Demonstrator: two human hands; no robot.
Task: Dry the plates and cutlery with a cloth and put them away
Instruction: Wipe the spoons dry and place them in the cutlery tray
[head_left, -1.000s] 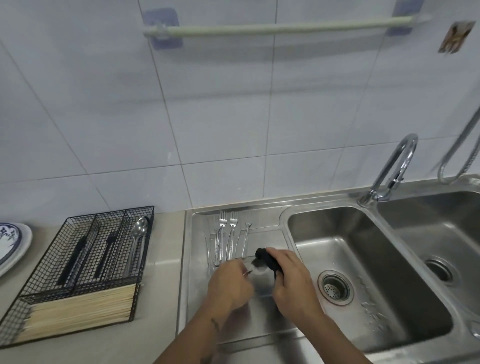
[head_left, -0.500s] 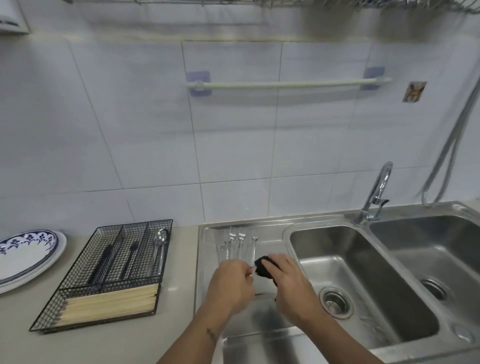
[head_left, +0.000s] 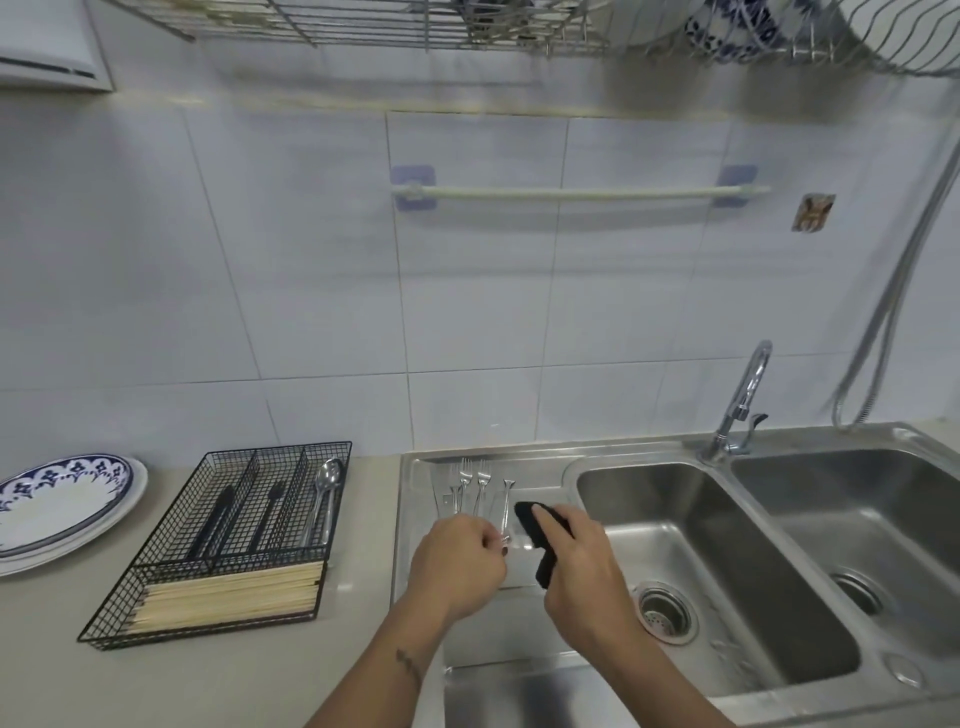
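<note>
Over draining board (head_left: 519, 639), right hand (head_left: 582, 577) grips cloth (head_left: 540, 535); left hand (head_left: 457, 566) pinches cutlery (head_left: 505, 512).

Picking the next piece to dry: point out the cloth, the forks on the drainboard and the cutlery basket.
cloth (head_left: 540, 525): head view, on its dark upper fold above the right hand.
forks (head_left: 483, 480): head view, on one fork's neck.
cutlery basket (head_left: 228, 470): head view, on its back wire wall.

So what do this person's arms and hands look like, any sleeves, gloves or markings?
Both forearms are bare, with no sleeves or gloves in view. The left hand has dark-painted nails, and its forearm carries a small dark tattoo. The right hand shows no rings or markings.
</note>
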